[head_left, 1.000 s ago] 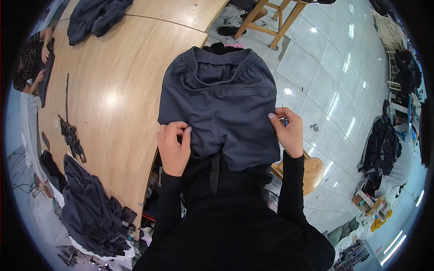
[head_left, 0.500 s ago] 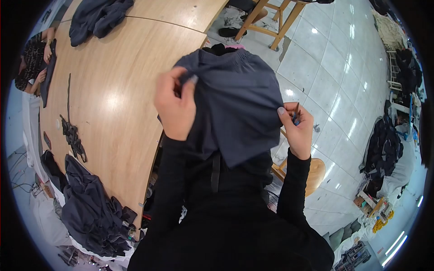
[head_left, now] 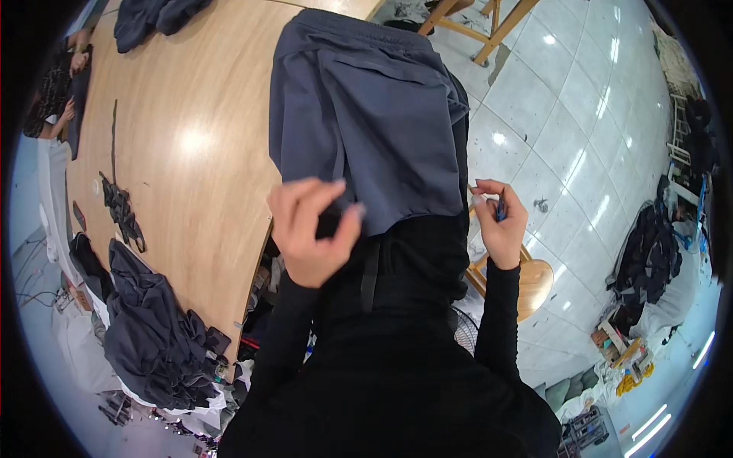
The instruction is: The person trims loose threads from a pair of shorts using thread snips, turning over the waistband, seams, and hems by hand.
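Observation:
Dark grey-blue shorts (head_left: 397, 137) lie in front of me, their elastic waistband at the far end and a pocket slit near the top. They cover the table's right edge and part of my lap. My left hand (head_left: 314, 229) hovers at the lower left of the shorts, blurred, thumb and fingers apart with nothing between them. To the right of the shorts, off the cloth, my right hand (head_left: 500, 221) is curled around a small blue-handled tool (head_left: 501, 208), mostly hidden in the fingers.
On the wooden table (head_left: 198, 99) lie a dark garment (head_left: 153, 19), black cords (head_left: 122, 214) and a dark cloth pile (head_left: 153, 328) near the left. Another person's hand (head_left: 69, 111) shows far left. A wooden stool (head_left: 489, 38) stands ahead; a wooden seat (head_left: 534, 290) is at right.
The shorts have shifted away from me and now lie flatter with the waist opening no longer showing. My left hand let go of the cloth and moved nearer; my right hand has left the cloth's edge.

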`<state>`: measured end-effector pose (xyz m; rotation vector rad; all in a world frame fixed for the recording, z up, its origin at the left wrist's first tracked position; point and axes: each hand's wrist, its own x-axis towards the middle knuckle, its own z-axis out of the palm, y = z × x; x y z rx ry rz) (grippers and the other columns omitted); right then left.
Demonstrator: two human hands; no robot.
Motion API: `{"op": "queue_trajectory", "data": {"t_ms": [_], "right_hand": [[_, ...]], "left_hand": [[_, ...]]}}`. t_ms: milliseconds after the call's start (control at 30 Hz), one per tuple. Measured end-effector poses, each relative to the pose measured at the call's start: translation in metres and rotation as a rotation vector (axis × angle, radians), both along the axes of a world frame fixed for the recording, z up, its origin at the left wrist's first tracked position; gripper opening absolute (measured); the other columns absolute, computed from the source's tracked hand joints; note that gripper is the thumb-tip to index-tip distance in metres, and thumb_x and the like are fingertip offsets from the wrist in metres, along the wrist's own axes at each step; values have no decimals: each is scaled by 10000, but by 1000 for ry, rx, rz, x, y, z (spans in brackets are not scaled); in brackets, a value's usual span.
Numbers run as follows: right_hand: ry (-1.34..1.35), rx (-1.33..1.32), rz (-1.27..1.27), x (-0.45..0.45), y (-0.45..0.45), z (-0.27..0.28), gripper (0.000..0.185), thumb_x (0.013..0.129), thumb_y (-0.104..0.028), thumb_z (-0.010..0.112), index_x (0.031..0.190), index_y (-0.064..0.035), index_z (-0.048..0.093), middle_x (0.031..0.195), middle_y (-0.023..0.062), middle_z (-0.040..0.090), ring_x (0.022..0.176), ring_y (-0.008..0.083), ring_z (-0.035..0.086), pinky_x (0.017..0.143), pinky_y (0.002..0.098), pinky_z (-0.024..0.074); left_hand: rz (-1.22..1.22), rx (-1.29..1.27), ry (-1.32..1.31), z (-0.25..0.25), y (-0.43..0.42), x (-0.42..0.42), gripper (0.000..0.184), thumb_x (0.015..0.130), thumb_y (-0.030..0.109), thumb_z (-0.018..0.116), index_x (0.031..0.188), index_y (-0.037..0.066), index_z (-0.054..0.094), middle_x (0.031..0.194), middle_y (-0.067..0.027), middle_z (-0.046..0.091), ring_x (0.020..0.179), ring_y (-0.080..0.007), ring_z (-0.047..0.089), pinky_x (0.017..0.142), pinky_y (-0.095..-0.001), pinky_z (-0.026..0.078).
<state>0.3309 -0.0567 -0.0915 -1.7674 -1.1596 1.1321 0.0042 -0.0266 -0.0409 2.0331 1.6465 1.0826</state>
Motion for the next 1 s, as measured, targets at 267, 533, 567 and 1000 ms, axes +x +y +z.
{"op": "queue_trajectory", "data": {"t_ms": [267, 533, 567, 1000], "right_hand": [[-196, 316, 283, -14, -1, 4, 454, 817, 103, 821, 1247, -27, 757, 1157, 118, 752, 718, 118, 625, 651, 252, 495], [988, -50, -179, -45, 26, 32, 109, 1081, -44, 673, 1188, -32, 695, 981, -1, 693, 731, 44, 567, 552, 216, 354], [1166, -114, -165, -46, 32, 33, 115, 1092, -60, 667, 1205, -45, 683, 972, -4, 684, 724, 39, 555, 538, 214, 330], [1509, -240, -74, -41, 24, 17, 124, 1167, -188, 486, 1167, -87, 558, 1007, 50, 663, 752, 108, 598, 530, 253, 402]], "left_hand": [[64, 116, 235, -37, -48, 17, 346, 756, -28, 863, 1066, 124, 844, 1240, -97, 591, 1127, -311, 575, 938, -419, 478], [275, -526, -757, 13, -8, 22, 173, 1062, 47, 728, 1213, -37, 749, 1092, -99, 794, 918, -210, 767, 861, -321, 609], [251, -621, -983, 9, -2, 19, 174, 1093, 86, 701, 1213, -34, 739, 1094, -83, 794, 922, -179, 767, 867, -317, 615], [104, -871, -1808, -12, 5, 2, 308, 1182, 289, 557, 973, 73, 626, 945, -46, 734, 887, -138, 716, 878, -335, 589]]}}
